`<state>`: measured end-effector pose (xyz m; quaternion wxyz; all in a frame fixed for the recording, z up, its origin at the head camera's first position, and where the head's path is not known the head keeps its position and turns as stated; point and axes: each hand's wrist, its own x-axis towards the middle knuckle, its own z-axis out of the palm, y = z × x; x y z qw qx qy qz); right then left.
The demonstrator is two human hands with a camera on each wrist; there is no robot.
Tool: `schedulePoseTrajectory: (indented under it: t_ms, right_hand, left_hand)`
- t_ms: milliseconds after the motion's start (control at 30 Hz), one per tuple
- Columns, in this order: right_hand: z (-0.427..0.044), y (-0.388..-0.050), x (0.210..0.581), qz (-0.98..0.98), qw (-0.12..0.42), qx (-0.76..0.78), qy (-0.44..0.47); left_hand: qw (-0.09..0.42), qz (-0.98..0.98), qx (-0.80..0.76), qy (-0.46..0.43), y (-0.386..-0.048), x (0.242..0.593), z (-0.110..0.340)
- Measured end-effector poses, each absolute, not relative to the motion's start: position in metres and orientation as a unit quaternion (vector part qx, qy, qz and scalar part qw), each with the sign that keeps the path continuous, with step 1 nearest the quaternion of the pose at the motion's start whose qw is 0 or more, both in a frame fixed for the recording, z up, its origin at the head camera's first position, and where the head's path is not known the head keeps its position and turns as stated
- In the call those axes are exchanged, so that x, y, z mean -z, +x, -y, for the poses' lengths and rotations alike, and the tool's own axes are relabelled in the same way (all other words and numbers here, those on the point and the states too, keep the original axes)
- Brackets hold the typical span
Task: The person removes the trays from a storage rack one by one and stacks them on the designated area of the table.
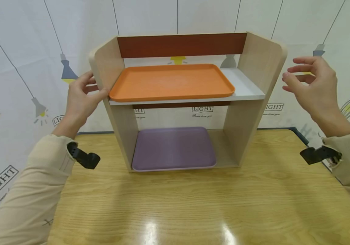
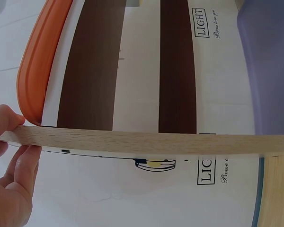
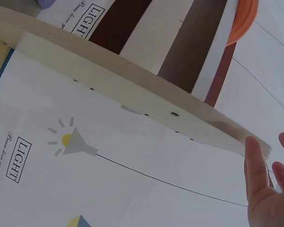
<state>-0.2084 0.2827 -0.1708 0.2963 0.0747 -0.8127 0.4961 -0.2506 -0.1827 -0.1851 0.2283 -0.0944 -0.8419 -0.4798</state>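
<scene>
Head view, hands (image 1: 82, 98) (image 1: 319, 89) flanking shelf (image 1: 262, 63), orange tray (image 1: 172, 83) above purple tray (image 1: 174, 149)

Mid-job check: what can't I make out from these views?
Head: the white shelf under the orange tray, hidden by that tray.
Head: the base under the purple tray, hidden by that tray.
Left wrist: most of the purple tray, cut off by the top and right edges.
Right wrist: most of the orange tray, cut off above.

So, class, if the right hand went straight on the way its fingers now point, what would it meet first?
Probably the right side panel of the shelf, near its upper front edge. The right hand's fingers point towards it, though depth is hard to judge.
</scene>
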Motion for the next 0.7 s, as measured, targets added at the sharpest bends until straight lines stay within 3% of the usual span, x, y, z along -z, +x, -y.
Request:
schedulePoseTrajectory:
  t_ms: [167, 367, 567, 700]
  right_hand:
    - [-0.263, -0.206, 0.161, 0.841, 0.275, -0.449, 0.122]
    - [-0.236, -0.222, 0.153, 0.893, 0.157, -0.386, 0.17]
    - [-0.224, -0.245, 0.148, 0.909, 0.035, -0.392, 0.136]
    - [-0.223, -0.255, 0.146, 0.911, -0.01, -0.397, 0.114]
  left_hand:
    - [0.227, 0.846, 0.472, -0.095, -0.249, 0.184, 0.183]
    - [0.219, 0.851, 0.468, -0.092, -0.249, 0.184, 0.183]
    - [0.221, 0.852, 0.465, -0.095, -0.25, 0.184, 0.183]
    - [0.221, 0.854, 0.461, -0.096, -0.249, 0.184, 0.184]
